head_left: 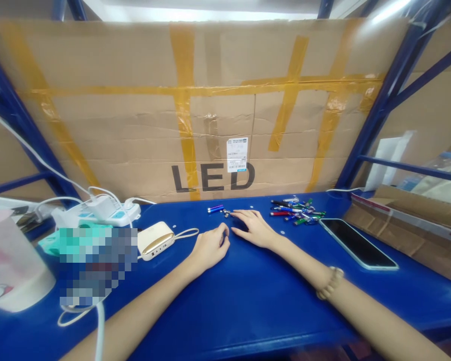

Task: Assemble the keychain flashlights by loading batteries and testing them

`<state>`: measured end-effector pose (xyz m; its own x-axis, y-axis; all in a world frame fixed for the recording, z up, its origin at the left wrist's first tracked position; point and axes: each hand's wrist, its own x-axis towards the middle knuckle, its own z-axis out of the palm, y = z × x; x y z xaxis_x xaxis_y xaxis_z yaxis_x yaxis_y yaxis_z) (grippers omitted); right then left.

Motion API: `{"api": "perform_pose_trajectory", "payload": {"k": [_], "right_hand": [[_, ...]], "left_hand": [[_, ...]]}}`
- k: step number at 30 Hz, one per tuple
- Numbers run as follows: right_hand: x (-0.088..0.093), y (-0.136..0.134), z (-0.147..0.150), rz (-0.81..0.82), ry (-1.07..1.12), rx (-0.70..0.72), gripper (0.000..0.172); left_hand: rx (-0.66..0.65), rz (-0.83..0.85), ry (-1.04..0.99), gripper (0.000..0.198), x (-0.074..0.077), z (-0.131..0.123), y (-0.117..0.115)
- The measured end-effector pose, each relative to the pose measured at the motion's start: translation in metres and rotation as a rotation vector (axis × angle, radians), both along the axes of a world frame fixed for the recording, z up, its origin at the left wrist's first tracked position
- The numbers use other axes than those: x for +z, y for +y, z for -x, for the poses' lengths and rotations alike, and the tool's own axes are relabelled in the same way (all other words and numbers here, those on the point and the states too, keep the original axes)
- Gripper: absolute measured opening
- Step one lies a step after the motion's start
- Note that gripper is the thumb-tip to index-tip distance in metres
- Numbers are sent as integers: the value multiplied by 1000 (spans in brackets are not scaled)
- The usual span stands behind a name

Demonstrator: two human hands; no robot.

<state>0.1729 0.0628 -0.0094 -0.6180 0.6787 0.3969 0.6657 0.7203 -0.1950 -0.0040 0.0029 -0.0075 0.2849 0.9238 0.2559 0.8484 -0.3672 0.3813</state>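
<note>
Taped cardboard (225, 65) (printed LED) seems to back the blue steel shelving (389, 95).

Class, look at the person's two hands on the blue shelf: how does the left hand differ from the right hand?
The left hand is curled loosely, while the right hand lies with its fingers stretched out. The right wrist wears a beaded bracelet; the left wrist shows none. The right hand's fingertips sit closer to the small metal pieces than the left hand's do. Both hands rest on the blue shelf.
</note>
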Motion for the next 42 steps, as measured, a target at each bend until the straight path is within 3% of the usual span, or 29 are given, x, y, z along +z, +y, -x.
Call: {"api": "perform_pose_trajectory", "payload": {"k": [6, 14, 21, 25, 31, 36, 42], "right_hand": [[4, 4, 14, -29, -65, 16, 48], [2, 27, 47, 84, -211, 28, 50], [3, 36, 43, -62, -114, 116, 36], [4, 41, 42, -36, -71, 119, 32], [3, 52, 48, 33, -22, 35, 27], [3, 42, 50, 40, -15, 56, 22], [0, 15, 39, 19, 1, 149, 23]], "left_hand": [[5, 27, -77, 10, -1, 5, 5], [46, 23, -163, 11, -1, 7, 4], [112, 14, -231, 9, -1, 7, 4], [224, 12, -357, 9, 0, 9, 6], [230, 6, -446, 10, -3, 11, 8], [248, -102, -426, 14, -9, 12, 11], [146, -209, -209, 21, -14, 14, 14]]}}
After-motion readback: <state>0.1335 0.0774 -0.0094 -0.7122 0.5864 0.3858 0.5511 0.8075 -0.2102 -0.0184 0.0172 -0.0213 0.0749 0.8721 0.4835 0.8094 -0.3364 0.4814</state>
